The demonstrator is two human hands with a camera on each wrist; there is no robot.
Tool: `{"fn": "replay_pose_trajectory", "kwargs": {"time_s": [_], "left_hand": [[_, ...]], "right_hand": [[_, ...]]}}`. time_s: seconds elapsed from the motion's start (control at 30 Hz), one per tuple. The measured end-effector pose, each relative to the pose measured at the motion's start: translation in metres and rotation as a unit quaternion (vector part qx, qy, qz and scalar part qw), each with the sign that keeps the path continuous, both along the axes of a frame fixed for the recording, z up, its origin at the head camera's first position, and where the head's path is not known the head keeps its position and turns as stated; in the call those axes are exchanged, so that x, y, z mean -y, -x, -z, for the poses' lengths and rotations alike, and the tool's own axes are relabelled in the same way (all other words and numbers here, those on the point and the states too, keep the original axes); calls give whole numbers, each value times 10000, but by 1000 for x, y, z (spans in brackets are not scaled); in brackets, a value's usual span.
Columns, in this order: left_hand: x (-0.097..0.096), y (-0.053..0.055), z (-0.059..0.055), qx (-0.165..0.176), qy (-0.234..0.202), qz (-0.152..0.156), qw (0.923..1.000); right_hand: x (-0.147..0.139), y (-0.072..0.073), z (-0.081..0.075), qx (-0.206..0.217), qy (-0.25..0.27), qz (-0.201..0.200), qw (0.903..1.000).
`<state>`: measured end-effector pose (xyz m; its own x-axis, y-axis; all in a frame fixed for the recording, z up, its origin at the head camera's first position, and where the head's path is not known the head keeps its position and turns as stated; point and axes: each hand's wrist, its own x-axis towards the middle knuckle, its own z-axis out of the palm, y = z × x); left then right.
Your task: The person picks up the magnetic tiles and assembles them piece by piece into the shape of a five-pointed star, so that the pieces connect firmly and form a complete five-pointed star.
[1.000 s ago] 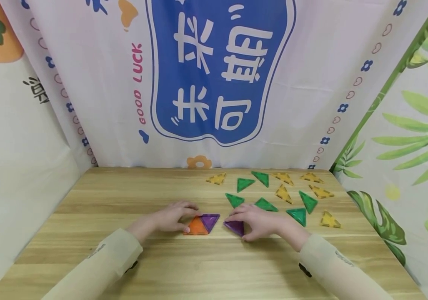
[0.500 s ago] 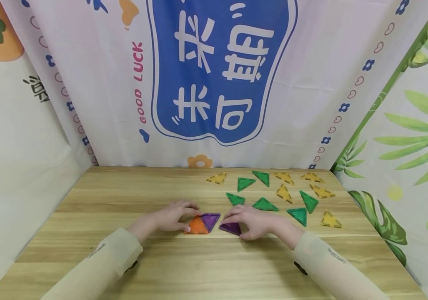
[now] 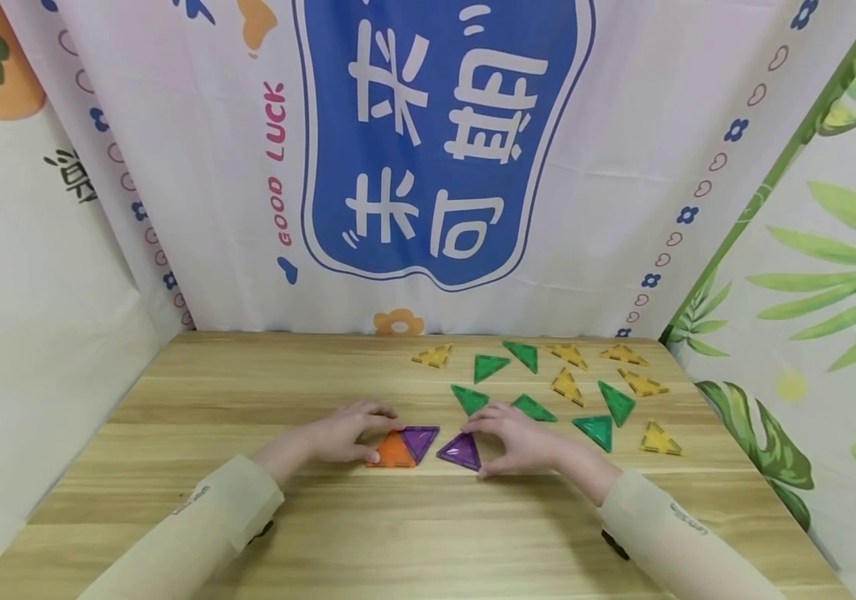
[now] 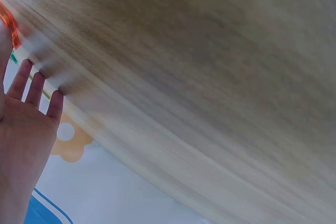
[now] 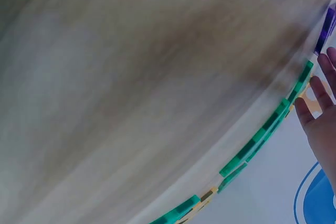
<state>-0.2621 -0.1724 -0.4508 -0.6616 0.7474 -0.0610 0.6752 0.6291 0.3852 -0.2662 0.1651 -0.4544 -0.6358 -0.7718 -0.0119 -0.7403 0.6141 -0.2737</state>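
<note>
In the head view my left hand [image 3: 348,433] holds a translucent orange magnetic tile [image 3: 395,452] between thumb and fingers. Against its right side lies a purple triangular magnetic tile [image 3: 421,442]. Just right of that pair, across a narrow gap, is a second purple triangular tile [image 3: 461,451], flat on the table. My right hand [image 3: 513,439] pinches it at its upper and lower right corners. The left wrist view shows my left hand [image 4: 29,116] beside an edge of the orange tile [image 4: 8,22]. A purple tile [image 5: 326,31] appears beyond my right fingers [image 5: 317,90].
Several green triangular tiles [image 3: 595,432] and several yellow ones [image 3: 568,387] lie scattered over the back right of the wooden table [image 3: 397,542]. One green tile [image 3: 470,398] is close behind my right hand. A printed cloth [image 3: 623,167] hangs at the table's back edge.
My right hand has brought the second purple tile left, nearer the orange and purple pair. Its fingers have since drawn back right, uncovering more of that tile. My left hand has stayed put.
</note>
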Motion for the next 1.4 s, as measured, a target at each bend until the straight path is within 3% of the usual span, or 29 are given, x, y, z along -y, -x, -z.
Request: {"fn": "replay_pose_trajectory", "kwargs": {"time_s": [0.4, 0.67, 0.97, 1.17, 1.4], "left_hand": [[-2, -1, -1, -13, -18, 22, 10000], [-3, 0, 0, 1, -5, 65, 10000], [-1, -2, 0, 62, -37, 20, 10000], [-1, -2, 0, 56, -97, -37, 9999], [-1, -2, -2, -51, -108, -56, 9999]], "right_hand": [[18, 0, -2, 86, -73, -131, 9999], [25, 5, -1, -71, -119, -545, 9984], [26, 5, -2, -46, -129, -557, 9984], [10, 6, -10, -292, 140, -463, 9984], [-33, 11, -31, -676, 563, -337, 9956]]}}
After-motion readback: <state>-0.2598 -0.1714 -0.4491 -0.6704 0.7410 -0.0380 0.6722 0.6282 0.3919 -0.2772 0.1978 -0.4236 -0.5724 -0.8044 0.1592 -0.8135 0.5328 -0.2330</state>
